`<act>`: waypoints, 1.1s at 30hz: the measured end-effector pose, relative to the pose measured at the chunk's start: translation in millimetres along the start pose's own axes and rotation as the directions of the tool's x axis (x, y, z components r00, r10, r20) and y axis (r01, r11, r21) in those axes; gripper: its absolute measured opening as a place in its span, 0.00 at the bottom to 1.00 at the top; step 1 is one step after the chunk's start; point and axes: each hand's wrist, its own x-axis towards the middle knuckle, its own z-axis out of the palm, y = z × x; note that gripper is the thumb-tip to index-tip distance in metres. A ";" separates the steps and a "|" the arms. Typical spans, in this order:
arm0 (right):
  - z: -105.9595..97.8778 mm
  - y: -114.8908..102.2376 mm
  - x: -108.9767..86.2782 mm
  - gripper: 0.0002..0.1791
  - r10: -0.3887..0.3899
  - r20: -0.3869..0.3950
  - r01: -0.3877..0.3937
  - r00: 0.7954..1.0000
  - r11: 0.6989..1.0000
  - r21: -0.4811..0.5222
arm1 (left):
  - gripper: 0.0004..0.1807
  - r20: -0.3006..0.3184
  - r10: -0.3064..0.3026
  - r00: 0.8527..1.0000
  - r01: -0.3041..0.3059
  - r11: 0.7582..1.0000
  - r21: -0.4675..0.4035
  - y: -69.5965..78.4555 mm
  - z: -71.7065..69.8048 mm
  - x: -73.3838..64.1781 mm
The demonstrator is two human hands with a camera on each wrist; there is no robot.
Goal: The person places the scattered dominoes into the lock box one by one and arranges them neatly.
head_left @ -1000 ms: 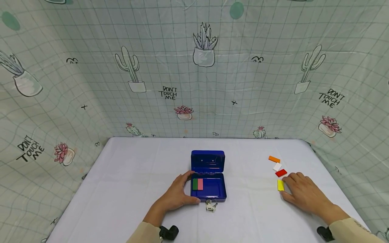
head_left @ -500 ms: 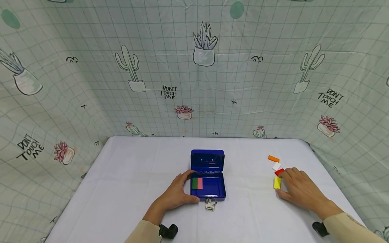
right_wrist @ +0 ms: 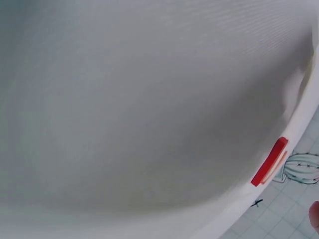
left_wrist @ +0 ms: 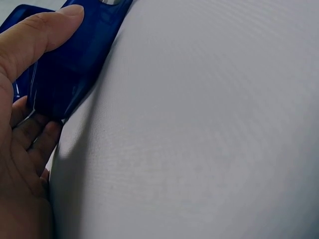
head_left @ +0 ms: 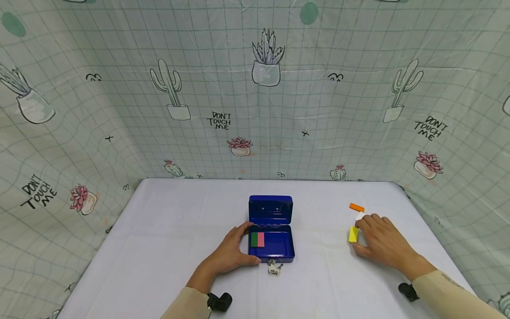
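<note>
A small blue metal cash box [head_left: 280,243] stands on the white-covered table, its lid [head_left: 270,209] raised. My left hand [head_left: 228,253] grips its left side, thumb at the front edge and fingers toward the back corner; the left wrist view shows thumb and fingers around the blue box [left_wrist: 75,55]. Inside lie a green block [head_left: 253,239] and a pink block [head_left: 260,239], side by side at the left. My right hand [head_left: 384,243] pinches a yellow block [head_left: 353,234] between thumb and forefinger. In the right wrist view, just a fingertip [right_wrist: 314,215] shows.
Beyond the right hand lie an orange block [head_left: 356,207] and a white block [head_left: 360,215], partly covered by the hand. A red block [right_wrist: 269,162] appears only in the right wrist view. Keys [head_left: 274,268] hang from the box's front lock. A printed curtain [head_left: 318,102] surrounds the table.
My right hand has moved left and slightly away from me, carrying the yellow block. It now hides the red block in the head view. My left hand has stayed on the box.
</note>
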 end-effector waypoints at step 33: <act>-11.1 -72.0 70.5 0.25 -0.094 -0.063 0.100 0.994 0.991 0.093 | 0.59 0.003 0.052 0.999 -0.052 0.998 -0.032 -1.8 -1.3 1.7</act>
